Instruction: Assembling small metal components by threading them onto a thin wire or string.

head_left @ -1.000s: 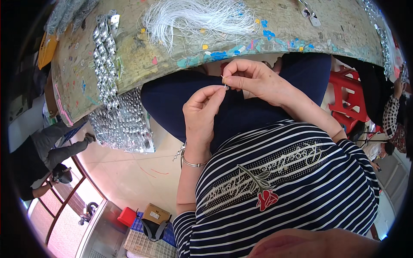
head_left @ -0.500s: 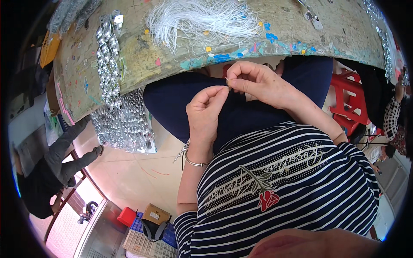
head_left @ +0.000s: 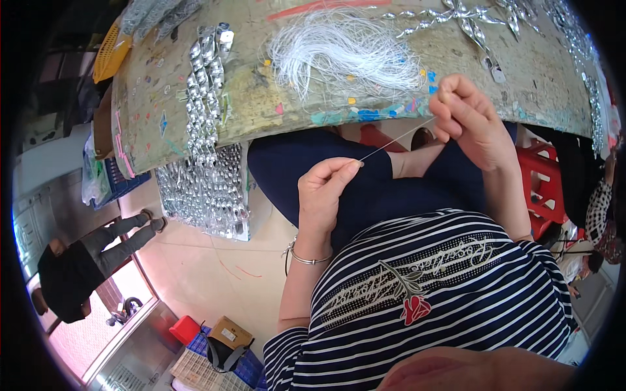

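Note:
Over my lap, a thin pale string (head_left: pixel 396 139) runs taut and slanting between my two hands. My left hand (head_left: pixel 324 193) is closed, thumb and forefinger pinching its lower end. Higher up and to the right, near the table edge, my right hand (head_left: pixel 471 117) is closed on the upper end, the fingers curled. A loose bundle of white string (head_left: pixel 342 52) lies on the table just beyond my hands. To the left, twisted shiny silver strips (head_left: pixel 203 98) lie across the table and over its edge, where more silver strips (head_left: pixel 205 192) hang down.
The worn table (head_left: pixel 261 124) has paint flecks along its near edge. More silver twisted strips (head_left: pixel 466 23) lie at its far right. A red plastic stool (head_left: pixel 541 182) stands at right. On the floor behind left are a cardboard box (head_left: pixel 231 333) and crates. A person (head_left: pixel 78 267) stands at far left.
My hands have moved apart from close together; the right went up and right, drawing the string taut. The view has shifted, and the person at left has changed position.

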Demonstrator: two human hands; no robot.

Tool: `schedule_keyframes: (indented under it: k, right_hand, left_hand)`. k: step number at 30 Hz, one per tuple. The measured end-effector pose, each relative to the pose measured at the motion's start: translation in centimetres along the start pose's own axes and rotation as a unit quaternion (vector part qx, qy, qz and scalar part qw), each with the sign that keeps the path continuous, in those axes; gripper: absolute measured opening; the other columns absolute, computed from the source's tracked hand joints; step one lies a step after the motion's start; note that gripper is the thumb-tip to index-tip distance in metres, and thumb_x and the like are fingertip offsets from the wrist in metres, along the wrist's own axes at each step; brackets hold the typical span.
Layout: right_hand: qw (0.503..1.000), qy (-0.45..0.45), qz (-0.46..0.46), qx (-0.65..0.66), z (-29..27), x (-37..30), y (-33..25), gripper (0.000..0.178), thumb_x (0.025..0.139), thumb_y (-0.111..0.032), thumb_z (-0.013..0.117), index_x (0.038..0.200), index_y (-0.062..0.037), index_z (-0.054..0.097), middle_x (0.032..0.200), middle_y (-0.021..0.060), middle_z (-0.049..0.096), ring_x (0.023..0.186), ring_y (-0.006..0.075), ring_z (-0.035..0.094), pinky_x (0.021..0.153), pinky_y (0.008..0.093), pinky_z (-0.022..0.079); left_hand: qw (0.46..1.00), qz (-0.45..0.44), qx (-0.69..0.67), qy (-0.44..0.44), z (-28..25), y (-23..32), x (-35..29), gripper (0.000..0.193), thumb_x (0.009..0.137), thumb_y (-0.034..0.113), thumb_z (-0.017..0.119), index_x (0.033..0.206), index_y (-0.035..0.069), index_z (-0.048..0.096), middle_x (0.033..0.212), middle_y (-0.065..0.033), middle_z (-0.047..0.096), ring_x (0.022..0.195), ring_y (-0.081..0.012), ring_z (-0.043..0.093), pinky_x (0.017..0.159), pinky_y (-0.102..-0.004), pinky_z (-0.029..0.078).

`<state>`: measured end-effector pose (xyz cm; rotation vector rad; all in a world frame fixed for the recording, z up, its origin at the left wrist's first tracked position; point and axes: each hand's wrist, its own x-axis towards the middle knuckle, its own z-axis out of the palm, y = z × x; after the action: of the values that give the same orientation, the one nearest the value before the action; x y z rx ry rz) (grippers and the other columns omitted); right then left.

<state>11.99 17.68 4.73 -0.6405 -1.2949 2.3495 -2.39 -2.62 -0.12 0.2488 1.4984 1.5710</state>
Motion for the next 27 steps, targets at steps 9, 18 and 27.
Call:
schedule_keyframes:
  k: [9, 18, 27]
  right_hand:
    - [0.995, -0.024, 0.091, -0.034, 1.3, 0.4, 3.3, 0.009, 0.098, -0.018, 0.048, 0.096, -0.0096, 0.047, 0.077, 0.0000, 0.049, 0.062, 0.0082, 0.043, 0.062, 0.0231, 0.041]
    - [1.000, 0.023, 0.004, 0.001, -1.1, 2.4, 0.3, 0.011, 0.099, -0.021, 0.046, 0.099, -0.0099, 0.048, 0.077, -0.0003, 0.048, 0.063, 0.0069, 0.042, 0.063, 0.0230, 0.040]
    - [0.996, 0.045, -0.057, -0.051, -2.6, 4.5, -1.4, 0.013, 0.098, -0.019, 0.049, 0.102, -0.0077, 0.050, 0.085, 0.0006, 0.054, 0.073, 0.0068, 0.052, 0.075, 0.0260, 0.047]
  left_hand:
    - [0.973, 0.028, 0.158, -0.167, -0.1, -0.7, -0.1, 0.019, 0.086, 0.005, 0.065, 0.104, 0.000, 0.068, 0.089, -0.0037, 0.067, 0.078, -0.0091, 0.062, 0.072, -0.0202, 0.048]
    - [0.980, -0.021, 0.136, -0.145, -4.2, -2.3, -2.3, 0.038, 0.085, 0.004, 0.067, 0.122, 0.003, 0.060, 0.098, -0.0038, 0.066, 0.082, -0.0086, 0.062, 0.073, -0.0216, 0.051]
    - [0.982, -0.060, 0.178, -0.011, -10.0, 0.1, -4.2, 0.020, 0.090, 0.008, 0.060, 0.107, 0.002, 0.067, 0.082, -0.0042, 0.067, 0.065, -0.0051, 0.057, 0.054, -0.0173, 0.043]
